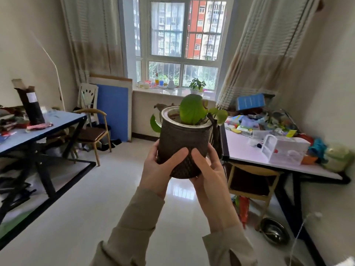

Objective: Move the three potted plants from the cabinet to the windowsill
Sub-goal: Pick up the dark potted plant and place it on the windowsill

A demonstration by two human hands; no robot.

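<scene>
I hold a dark brown textured pot (180,139) with a green leafy plant in front of me, in mid air above the floor. My left hand (160,168) wraps its lower left side, thumb across the front. My right hand (206,169) wraps the lower right side, thumb beside the left one. The white windowsill (169,92) lies ahead under the window. A small potted plant (196,85) in a white pot stands on the sill toward its right. The cabinet is out of view.
A blue table (57,121) with clutter stands at left, a wooden chair (94,131) beside it. A white table (255,150) piled with toys and a plastic box is at right. Bottles and small items (153,83) crowd the sill's left. A glossy tiled floor (115,181) leads to the window.
</scene>
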